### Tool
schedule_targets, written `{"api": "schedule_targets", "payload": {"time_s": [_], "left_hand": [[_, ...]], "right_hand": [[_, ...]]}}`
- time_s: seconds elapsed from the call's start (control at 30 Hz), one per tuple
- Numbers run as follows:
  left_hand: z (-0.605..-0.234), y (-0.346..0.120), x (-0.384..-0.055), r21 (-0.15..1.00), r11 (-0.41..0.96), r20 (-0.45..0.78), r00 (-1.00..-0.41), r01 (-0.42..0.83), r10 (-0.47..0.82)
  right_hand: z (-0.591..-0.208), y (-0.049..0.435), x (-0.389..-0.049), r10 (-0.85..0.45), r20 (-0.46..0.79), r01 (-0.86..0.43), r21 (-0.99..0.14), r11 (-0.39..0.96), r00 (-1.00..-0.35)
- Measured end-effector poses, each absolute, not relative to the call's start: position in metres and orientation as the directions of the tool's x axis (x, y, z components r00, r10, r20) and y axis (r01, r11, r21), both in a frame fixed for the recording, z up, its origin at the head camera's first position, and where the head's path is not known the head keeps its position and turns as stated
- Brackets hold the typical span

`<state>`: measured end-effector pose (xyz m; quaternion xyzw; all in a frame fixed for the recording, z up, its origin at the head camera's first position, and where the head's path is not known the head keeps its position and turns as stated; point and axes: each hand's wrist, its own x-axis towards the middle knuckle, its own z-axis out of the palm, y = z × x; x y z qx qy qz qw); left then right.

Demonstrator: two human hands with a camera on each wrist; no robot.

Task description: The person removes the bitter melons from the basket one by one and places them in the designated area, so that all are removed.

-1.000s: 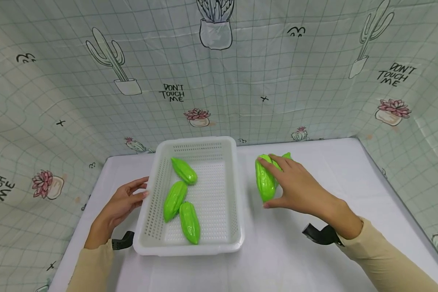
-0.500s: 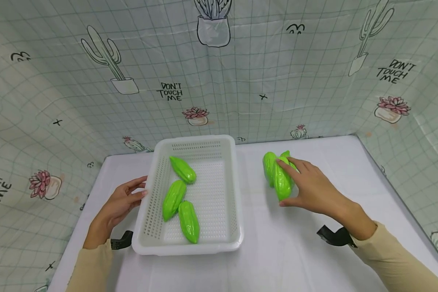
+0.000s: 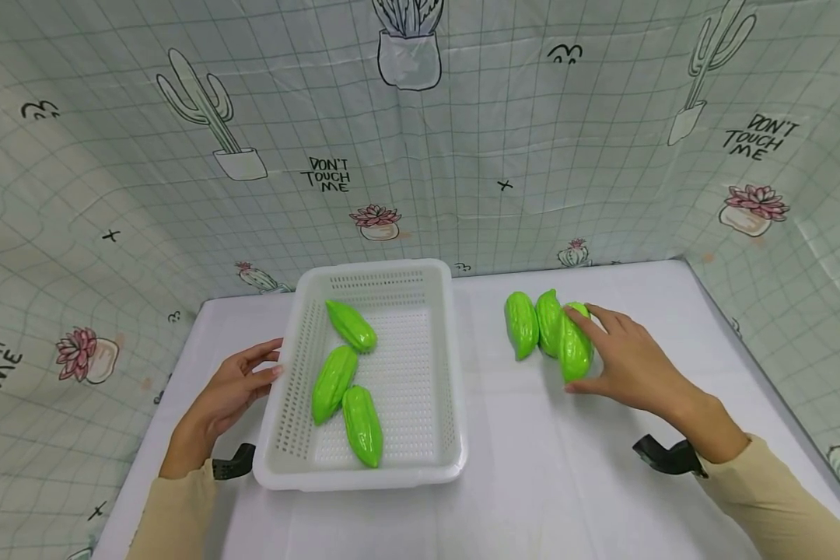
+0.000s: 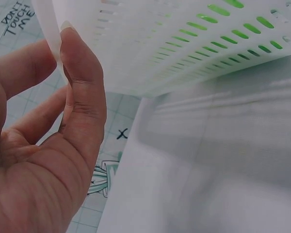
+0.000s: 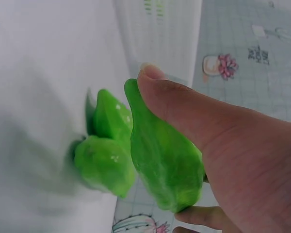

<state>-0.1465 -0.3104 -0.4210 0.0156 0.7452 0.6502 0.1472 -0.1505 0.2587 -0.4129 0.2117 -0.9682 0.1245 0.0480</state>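
In the head view my right hand (image 3: 633, 362) grips a glossy green ridged bitter melon (image 3: 575, 344) between thumb and fingers. Two more bitter melons lie side by side on the table just left of it, a left one (image 3: 522, 325) and a middle one (image 3: 549, 320). The right wrist view shows the held one near the camera, tip beside the thumb. My left hand (image 3: 234, 389) holds the left rim of a white perforated basket (image 3: 460, 389) with thumb and fingertips. Inside lie three bitter melons: back (image 3: 351, 327), middle (image 3: 334, 384) and front (image 3: 362, 428).
A white cloth covers the table (image 3: 532, 482). Behind and beside it hangs a grid-patterned curtain (image 3: 455, 132) printed with cacti and lettering. Dark wrist mounts sit on the left wrist (image 3: 234, 461) and the right wrist (image 3: 668, 455).
My right hand has carried its bitter melon to the right, uncovering the two lying on the table. My left hand and the basket have stayed in place, while the head view shifted slightly.
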Motion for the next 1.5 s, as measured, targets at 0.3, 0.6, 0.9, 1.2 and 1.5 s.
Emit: {"api": "schedule_targets", "payload": {"time_s": [0.3, 0.6, 0.9, 1.2, 1.5], "left_hand": [[-0.422, -0.311, -0.146, 0.974, 0.154, -0.197, -0.957, -0.167, 0.211], [-0.422, -0.31, -0.146, 0.973, 0.164, -0.196, -0.958, -0.163, 0.211], [-0.422, -0.311, -0.147, 0.969, 0.179, -0.205, -0.957, -0.169, 0.206], [-0.42, -0.31, -0.147, 0.967, 0.185, -0.211, -0.956, -0.174, 0.205], [-0.42, -0.309, -0.147, 0.966, 0.201, -0.206, -0.958, -0.166, 0.201]], "right_hand": [[-0.42, 0.275, -0.161, -0.357, 0.125, -0.377, -0.22, 0.9, -0.925], [-0.428, 0.287, -0.17, -0.347, 0.133, -0.368, -0.21, 0.906, -0.928], [-0.438, 0.294, -0.181, -0.349, 0.109, -0.364, -0.203, 0.909, -0.931], [-0.445, 0.302, -0.193, -0.369, 0.11, -0.384, -0.194, 0.903, -0.923], [-0.446, 0.301, -0.202, -0.375, 0.039, -0.375, -0.194, 0.907, -0.926]]}}
